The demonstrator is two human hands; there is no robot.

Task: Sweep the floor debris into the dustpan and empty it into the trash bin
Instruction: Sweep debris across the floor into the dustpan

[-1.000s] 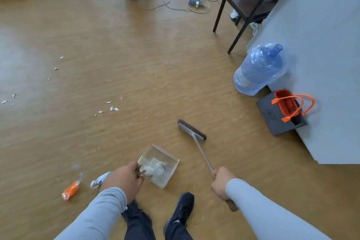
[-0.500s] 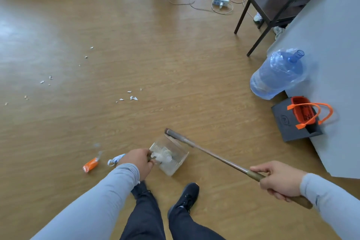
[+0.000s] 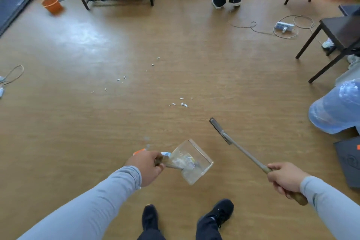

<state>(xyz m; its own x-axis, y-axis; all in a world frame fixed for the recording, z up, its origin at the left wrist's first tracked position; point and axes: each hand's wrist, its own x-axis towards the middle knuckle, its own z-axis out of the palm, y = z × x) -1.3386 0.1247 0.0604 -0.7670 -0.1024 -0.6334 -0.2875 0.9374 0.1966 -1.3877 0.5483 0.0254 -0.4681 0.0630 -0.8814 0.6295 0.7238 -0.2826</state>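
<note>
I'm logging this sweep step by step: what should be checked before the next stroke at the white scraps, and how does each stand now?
1. Left hand grip on the clear plastic dustpan by its handle: ok.
2. Right hand grip on the wooden-handled broom: ok.
3. Broom head down on the wooden floor: cannot tell.
4. Nearest white paper scraps swept into the dustpan: not ok, they lie ahead of both tools.
5. Farther scraps gathered: not ok, scattered.
6. Dustpan load held in: ok, pale pieces sit inside.
</note>
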